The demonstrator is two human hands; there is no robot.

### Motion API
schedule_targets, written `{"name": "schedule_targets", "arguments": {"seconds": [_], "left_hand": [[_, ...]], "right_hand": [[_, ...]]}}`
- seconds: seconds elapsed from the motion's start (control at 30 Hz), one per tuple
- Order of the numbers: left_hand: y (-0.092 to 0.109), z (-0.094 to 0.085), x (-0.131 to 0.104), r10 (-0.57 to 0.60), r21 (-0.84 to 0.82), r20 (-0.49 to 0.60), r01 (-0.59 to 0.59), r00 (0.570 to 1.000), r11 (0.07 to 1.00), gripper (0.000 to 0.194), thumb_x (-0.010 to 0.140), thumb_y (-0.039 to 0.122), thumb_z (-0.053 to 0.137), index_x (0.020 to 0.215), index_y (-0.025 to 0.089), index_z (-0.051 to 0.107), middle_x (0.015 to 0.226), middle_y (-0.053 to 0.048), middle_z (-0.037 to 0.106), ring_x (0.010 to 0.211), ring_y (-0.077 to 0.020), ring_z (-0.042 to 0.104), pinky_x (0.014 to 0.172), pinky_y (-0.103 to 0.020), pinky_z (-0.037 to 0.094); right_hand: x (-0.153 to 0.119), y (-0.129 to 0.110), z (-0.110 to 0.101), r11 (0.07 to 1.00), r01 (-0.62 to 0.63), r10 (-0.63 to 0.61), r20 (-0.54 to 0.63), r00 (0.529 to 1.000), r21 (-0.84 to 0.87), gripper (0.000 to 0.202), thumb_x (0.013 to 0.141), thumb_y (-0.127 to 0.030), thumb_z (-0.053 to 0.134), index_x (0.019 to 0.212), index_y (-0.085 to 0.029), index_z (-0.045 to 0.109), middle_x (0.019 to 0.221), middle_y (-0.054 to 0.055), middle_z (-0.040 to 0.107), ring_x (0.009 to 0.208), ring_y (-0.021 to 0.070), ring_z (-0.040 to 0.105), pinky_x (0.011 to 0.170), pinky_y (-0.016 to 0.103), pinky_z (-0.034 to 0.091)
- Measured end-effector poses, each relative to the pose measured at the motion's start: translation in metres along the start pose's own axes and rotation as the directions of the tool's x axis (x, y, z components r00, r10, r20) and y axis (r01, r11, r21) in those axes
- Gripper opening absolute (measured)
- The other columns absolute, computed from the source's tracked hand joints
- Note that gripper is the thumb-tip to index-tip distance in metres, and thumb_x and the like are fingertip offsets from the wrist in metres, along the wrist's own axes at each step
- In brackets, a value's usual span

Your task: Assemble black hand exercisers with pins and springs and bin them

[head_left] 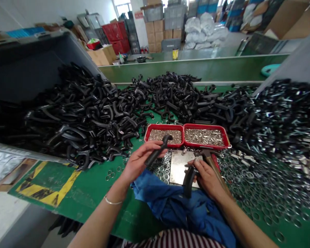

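Note:
In my left hand [138, 162] is a black plastic handle with a hooked end [155, 155], its hook up and to the right. My right hand [206, 177] grips a second black curved handle [188, 182], pointing down over a blue cloth [165, 193]; a small shiny piece shows at its fingertips. Between the hands lies a flat metal plate [177, 167]. A hammer [213, 162] rests beside the plate, partly hidden by my right hand. Two red trays hold small metal parts, the left tray [146, 136] behind my left hand and the right tray [226, 137] beside it.
Black handles [103, 117] are heaped across the back and spill from a grey bin [74, 51] on its side. Metal rings [258, 193] spread over the right of the green table [93, 196]. Shiny metal cylinders [307, 148] pile at far right. Behind runs a green ledge [155, 70].

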State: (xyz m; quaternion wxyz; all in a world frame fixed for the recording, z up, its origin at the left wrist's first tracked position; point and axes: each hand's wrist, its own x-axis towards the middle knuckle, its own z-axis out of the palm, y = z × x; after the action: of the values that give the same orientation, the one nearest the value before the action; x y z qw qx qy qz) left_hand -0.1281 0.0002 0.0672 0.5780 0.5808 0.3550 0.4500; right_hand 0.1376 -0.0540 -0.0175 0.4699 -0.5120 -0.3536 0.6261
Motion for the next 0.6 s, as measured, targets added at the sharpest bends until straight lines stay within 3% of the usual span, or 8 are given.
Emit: {"name": "schedule_targets", "arguments": {"seconds": [0.07,0.17,0.3,0.4,0.47,0.6], "left_hand": [[-0.013,0.026,-0.015,-0.120,-0.182,0.091,0.135,0.989,0.974,0.028,0.094,0.041,0.052,0.102,0.016,0.063,0.139,-0.014,0.050,0.109,-0.0302,0.067,0.098,-0.052,0.055],[-0.035,0.050,-0.031,-0.222,-0.307,0.088,0.239,0.971,0.921,0.028,0.087,0.039,0.065,0.105,0.019,0.057,0.136,-0.011,0.052,0.109,-0.0293,0.067,0.098,-0.050,0.055],[-0.051,0.065,-0.044,-0.280,-0.336,0.119,0.304,0.952,0.891,0.060,0.076,0.035,0.075,0.128,0.025,0.046,0.127,-0.010,0.058,0.107,-0.0247,0.067,0.094,-0.043,0.055],[-0.051,0.073,-0.044,-0.345,-0.277,0.097,0.358,0.934,0.892,0.047,0.084,0.043,0.067,0.122,0.018,0.052,0.097,-0.008,0.066,0.084,-0.0171,0.067,0.078,-0.032,0.054],[-0.049,0.079,-0.039,-0.375,-0.218,0.054,0.378,0.925,0.900,0.041,0.089,0.050,0.060,0.110,0.015,0.054,0.079,-0.003,0.064,0.064,-0.0114,0.061,0.062,-0.025,0.049],[-0.051,0.092,-0.027,-0.386,-0.103,0.040,0.388,0.921,0.916,0.043,0.091,0.058,0.053,0.107,0.018,0.047,0.071,0.000,0.066,0.043,-0.0098,0.053,0.043,-0.021,0.039]], "right_hand": [[0.001,-0.003,0.000,0.999,-0.001,0.002,-0.018,1.000,0.052,0.041,0.086,-0.057,0.063,0.098,-0.018,0.065,0.074,-0.001,0.059,0.059,0.0118,0.052,0.052,0.023,0.042],[-0.001,-0.006,-0.002,0.996,-0.002,0.006,-0.035,0.999,0.094,0.044,0.081,-0.060,0.067,0.093,-0.018,0.064,0.072,-0.001,0.056,0.058,0.0112,0.049,0.050,0.023,0.041],[-0.010,-0.009,-0.004,1.000,-0.021,0.021,0.017,1.000,0.023,0.044,0.082,-0.060,0.065,0.093,-0.018,0.063,0.070,-0.003,0.051,0.054,0.0100,0.044,0.048,0.022,0.036],[-0.018,-0.019,0.000,0.986,0.016,-0.007,0.057,0.998,-0.168,0.040,0.088,-0.059,0.058,0.092,-0.019,0.061,0.070,-0.003,0.051,0.056,0.0111,0.045,0.050,0.022,0.035],[-0.022,-0.028,0.006,0.921,0.124,-0.107,0.066,0.992,-0.369,0.037,0.091,-0.056,0.054,0.085,-0.020,0.057,0.070,-0.002,0.051,0.061,0.0131,0.047,0.055,0.024,0.037],[-0.027,-0.043,0.014,0.646,0.289,-0.308,0.105,0.945,-0.706,0.035,0.098,-0.049,0.045,0.076,-0.022,0.048,0.067,-0.002,0.049,0.064,0.0159,0.049,0.061,0.027,0.036]]}}
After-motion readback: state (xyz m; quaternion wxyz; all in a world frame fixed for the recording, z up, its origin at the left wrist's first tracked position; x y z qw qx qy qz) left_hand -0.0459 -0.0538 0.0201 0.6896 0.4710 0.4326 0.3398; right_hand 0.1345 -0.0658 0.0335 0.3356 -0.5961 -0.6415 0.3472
